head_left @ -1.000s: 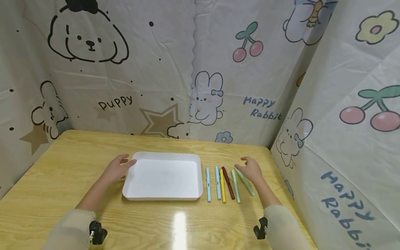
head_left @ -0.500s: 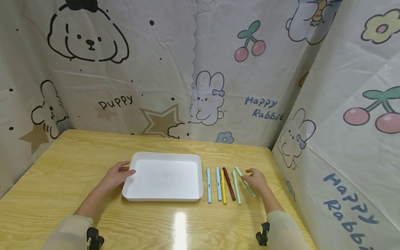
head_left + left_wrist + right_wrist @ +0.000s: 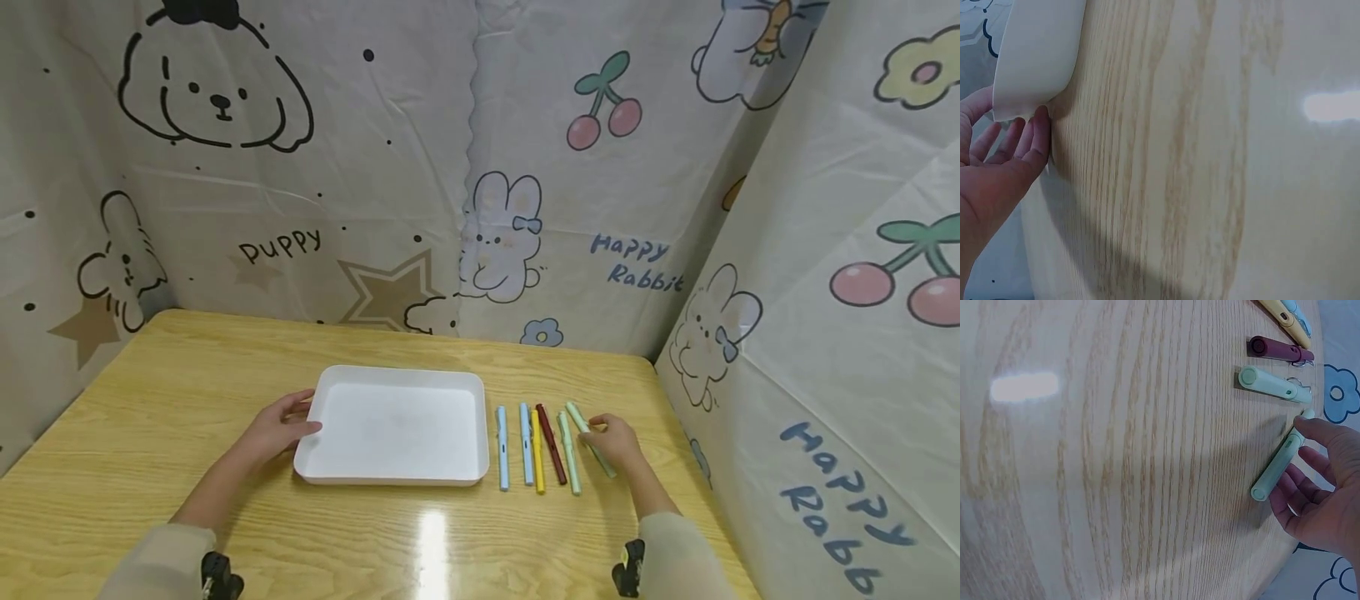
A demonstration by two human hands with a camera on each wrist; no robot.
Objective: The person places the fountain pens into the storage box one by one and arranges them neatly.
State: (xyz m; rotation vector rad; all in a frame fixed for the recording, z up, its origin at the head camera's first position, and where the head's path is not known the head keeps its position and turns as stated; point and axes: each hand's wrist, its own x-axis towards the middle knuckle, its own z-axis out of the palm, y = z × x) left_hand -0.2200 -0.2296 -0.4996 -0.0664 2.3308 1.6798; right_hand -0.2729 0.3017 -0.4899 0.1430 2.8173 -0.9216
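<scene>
A white rectangular tray [image 3: 401,429] lies on the table with nothing in it. My left hand [image 3: 274,428] holds its left side, the thumb over the rim and the fingers along the outer wall, as the left wrist view also shows. At the far right of a row of pens, a light green pen [image 3: 1277,470] lies slanted. My right hand [image 3: 617,442] has it between thumb and fingers, near its upper part. Just left of it are a second light green pen [image 3: 567,454] and a dark red pen [image 3: 551,444].
Further left in the row lie a yellow pen [image 3: 537,457] and two light blue pens, one [image 3: 527,446] beside the yellow pen and the other [image 3: 502,450] near the tray. Printed cloth [image 3: 390,192] hangs behind the wooden table [image 3: 330,542] and along its sides.
My left hand has come down along the tray's left side and taken hold of its rim. My right hand has lowered onto the rightmost green pen and closed around it.
</scene>
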